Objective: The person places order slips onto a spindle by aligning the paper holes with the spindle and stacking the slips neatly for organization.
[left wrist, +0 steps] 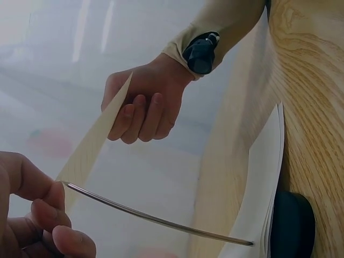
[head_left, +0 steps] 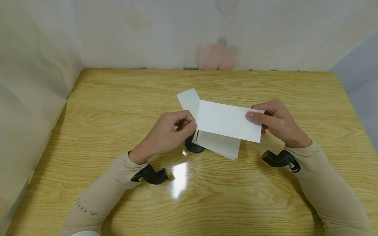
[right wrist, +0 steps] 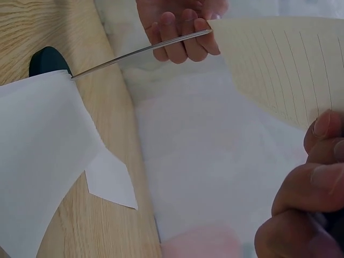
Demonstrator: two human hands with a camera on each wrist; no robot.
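A white paper slip (head_left: 227,119) is held raised over the middle of the table (head_left: 224,203), its long axis running left to right between the hands and roughly along the table's far edge, the right end dipped slightly toward the near side. Its left end is brought to the tip of a thin metal spike (left wrist: 161,221), and this meeting of corner and tip is judged to be the relation that matters most; whether the paper is pierced cannot be told. The tip is neared far more by the left hand (head_left: 172,132), whose curled fingertips appear pinched on the slip's left corner just beside it. The opposite end is clamped by the right hand (head_left: 273,123), well apart from the spike, with the thumb laid on the upper face. Below, the spike is seen rising from a stack of slips (head_left: 220,146), from which one slip (head_left: 189,98) is fanned toward the far edge, and a round black base (head_left: 195,147) is partly covered by the stack.
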